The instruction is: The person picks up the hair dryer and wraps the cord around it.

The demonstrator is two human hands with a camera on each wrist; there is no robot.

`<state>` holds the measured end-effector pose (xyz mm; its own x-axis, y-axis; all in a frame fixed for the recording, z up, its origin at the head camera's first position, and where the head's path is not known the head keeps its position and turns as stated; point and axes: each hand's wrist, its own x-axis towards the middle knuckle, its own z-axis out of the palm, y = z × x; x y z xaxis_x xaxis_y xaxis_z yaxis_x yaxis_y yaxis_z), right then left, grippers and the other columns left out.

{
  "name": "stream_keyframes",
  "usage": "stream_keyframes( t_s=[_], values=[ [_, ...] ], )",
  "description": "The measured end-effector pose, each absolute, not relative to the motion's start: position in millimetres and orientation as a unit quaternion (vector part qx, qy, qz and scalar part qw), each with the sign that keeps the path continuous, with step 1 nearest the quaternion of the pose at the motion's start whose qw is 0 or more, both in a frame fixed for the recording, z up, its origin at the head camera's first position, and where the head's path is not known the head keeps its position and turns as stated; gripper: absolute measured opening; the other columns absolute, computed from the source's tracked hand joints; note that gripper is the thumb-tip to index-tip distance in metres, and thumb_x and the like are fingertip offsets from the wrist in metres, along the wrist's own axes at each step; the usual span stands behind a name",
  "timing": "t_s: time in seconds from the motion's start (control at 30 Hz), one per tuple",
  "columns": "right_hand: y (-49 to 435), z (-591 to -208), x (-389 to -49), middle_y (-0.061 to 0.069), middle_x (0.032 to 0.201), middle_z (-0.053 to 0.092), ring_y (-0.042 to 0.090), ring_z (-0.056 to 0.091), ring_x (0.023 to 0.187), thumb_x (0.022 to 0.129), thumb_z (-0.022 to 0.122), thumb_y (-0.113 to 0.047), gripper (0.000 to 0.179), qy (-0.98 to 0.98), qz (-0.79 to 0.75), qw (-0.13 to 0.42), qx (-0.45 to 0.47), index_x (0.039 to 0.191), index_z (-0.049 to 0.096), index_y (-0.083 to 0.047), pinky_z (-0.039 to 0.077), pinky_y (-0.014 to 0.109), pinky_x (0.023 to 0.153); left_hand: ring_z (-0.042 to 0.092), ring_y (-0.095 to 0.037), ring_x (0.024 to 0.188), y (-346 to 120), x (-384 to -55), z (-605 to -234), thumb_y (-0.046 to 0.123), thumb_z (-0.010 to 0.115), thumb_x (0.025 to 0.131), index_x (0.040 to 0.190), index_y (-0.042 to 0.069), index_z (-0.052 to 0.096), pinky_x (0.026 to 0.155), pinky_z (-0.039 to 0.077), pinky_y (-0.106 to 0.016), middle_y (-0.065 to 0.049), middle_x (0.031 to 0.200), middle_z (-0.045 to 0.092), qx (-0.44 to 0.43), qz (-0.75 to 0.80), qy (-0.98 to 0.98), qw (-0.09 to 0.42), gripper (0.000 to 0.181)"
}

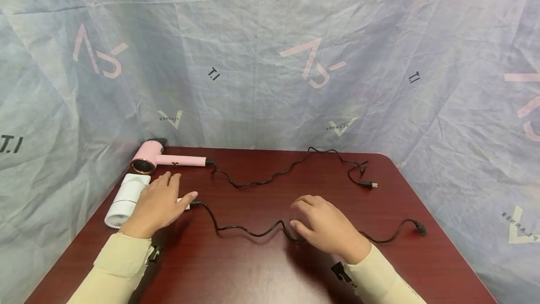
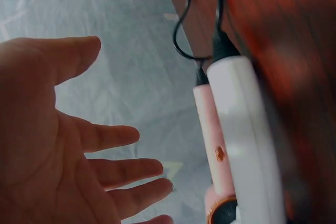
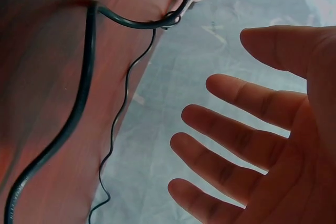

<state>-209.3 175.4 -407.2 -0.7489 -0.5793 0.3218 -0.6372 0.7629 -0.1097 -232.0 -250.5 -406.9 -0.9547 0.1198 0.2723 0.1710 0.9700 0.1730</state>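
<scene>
A white hair dryer (image 1: 128, 197) lies at the left side of the table, its handle mostly hidden in the head view by my left hand (image 1: 159, 205). That hand hovers above the handle, fingers spread and holding nothing; the left wrist view shows the white handle (image 2: 247, 135) apart from the fingertips. Its black cord (image 1: 249, 232) runs right, under my right hand (image 1: 326, 226), to a plug (image 1: 420, 228). My right hand is over this cord with fingers extended and nothing in its grasp. Behind lies a pink hair dryer (image 1: 147, 157) with its handle pointing right.
The pink dryer's black cord (image 1: 270, 178) winds along the table's back to a two-prong plug (image 1: 371, 185). Grey printed cloth (image 1: 253, 50) hangs around the back and sides of the dark red table (image 1: 253, 271). Black straps (image 1: 341, 272) sit at both wrists.
</scene>
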Motion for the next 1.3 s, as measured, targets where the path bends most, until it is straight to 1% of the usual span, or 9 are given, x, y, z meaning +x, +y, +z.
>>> stream_keyframes(
  t_s=[0.2,0.33,0.47,0.63,0.77,0.87,1.0,1.1,1.3],
  values=[
    [178,-412,-207,-0.002,0.125,0.067,0.019,0.065,0.116,0.096,0.07,-0.038,0.033,-0.931,0.103,0.134,0.323,0.121,0.071,-0.018,0.056,0.042,0.096,0.039,-0.064,0.13,-276,-237,-417,0.052,0.064,0.096,0.14,-0.016,0.044,0.104,0.032,-0.077,-0.049,0.142,0.038,-0.038,-0.11,-0.988,0.103,0.083],
    [181,-415,-207,-0.002,0.125,0.067,0.018,0.065,0.114,0.096,0.07,-0.038,0.029,-0.932,0.107,0.128,0.322,0.118,0.072,-0.019,0.057,0.042,0.093,0.026,-0.068,0.134,-295,-239,-425,0.053,0.062,0.097,0.142,-0.019,0.036,0.104,0.022,-0.079,-0.052,0.144,0.027,-0.005,-0.13,-0.989,0.074,0.089],
    [184,-419,-207,-0.004,0.122,0.067,0.015,0.065,0.112,0.096,0.071,-0.037,0.023,-0.93,0.112,0.128,0.326,0.113,0.072,-0.022,0.057,0.04,0.092,0.013,-0.074,0.137,-311,-239,-433,0.052,0.061,0.098,0.144,-0.022,0.029,0.105,0.013,-0.082,-0.056,0.147,0.013,0.022,-0.136,-0.988,0.067,0.093],
    [185,-422,-208,-0.006,0.119,0.067,0.013,0.065,0.11,0.097,0.07,-0.037,0.02,-0.929,0.116,0.131,0.328,0.11,0.072,-0.024,0.057,0.039,0.091,0.009,-0.077,0.137,-323,-239,-442,0.053,0.06,0.098,0.145,-0.024,0.025,0.105,0.01,-0.083,-0.058,0.147,0.007,0.043,-0.137,-0.987,0.074,0.097],
    [185,-424,-207,-0.007,0.119,0.067,0.012,0.064,0.11,0.097,0.07,-0.038,0.018,-0.93,0.116,0.13,0.324,0.109,0.071,-0.026,0.057,0.039,0.089,0.011,-0.078,0.135,-327,-241,-444,0.05,0.059,0.098,0.145,-0.024,0.023,0.102,0.012,-0.084,-0.059,0.147,0.008,0.065,-0.143,-0.984,0.085,0.095],
    [185,-425,-206,-0.007,0.119,0.067,0.013,0.065,0.11,0.097,0.07,-0.039,0.018,-0.931,0.116,0.127,0.323,0.11,0.071,-0.026,0.057,0.039,0.088,0.02,-0.077,0.13,-330,-241,-444,0.048,0.058,0.099,0.142,-0.025,0.023,0.097,0.019,-0.083,-0.059,0.142,0.013,0.09,-0.146,-0.981,0.089,0.091],
    [185,-427,-206,-0.007,0.119,0.067,0.014,0.065,0.11,0.097,0.07,-0.039,0.018,-0.932,0.113,0.124,0.321,0.11,0.071,-0.026,0.057,0.04,0.087,0.042,-0.073,0.104,-333,-239,-444,0.046,0.059,0.098,0.126,-0.025,0.031,0.078,0.036,-0.076,-0.052,0.116,0.034,0.128,-0.147,-0.976,0.097,0.081],
    [185,-428,-206,-0.006,0.119,0.067,0.014,0.065,0.11,0.096,0.071,-0.038,0.02,-0.933,0.111,0.123,0.318,0.111,0.071,-0.025,0.057,0.04,0.089,0.052,-0.067,0.088,-337,-239,-446,0.046,0.059,0.096,0.116,-0.025,0.037,0.062,0.042,-0.069,-0.043,0.098,0.043,0.156,-0.144,-0.972,0.102,0.076],
    [185,-429,-205,-0.005,0.12,0.067,0.016,0.066,0.11,0.096,0.071,-0.038,0.023,-0.936,0.11,0.119,0.314,0.113,0.071,-0.024,0.058,0.041,0.089,0.06,-0.06,0.085,-355,-245,-448,0.06,0.056,0.092,0.114,-0.025,0.043,0.054,0.043,-0.061,-0.04,0.097,0.054,0.208,-0.161,-0.963,0.055,0.089]
  ],
)
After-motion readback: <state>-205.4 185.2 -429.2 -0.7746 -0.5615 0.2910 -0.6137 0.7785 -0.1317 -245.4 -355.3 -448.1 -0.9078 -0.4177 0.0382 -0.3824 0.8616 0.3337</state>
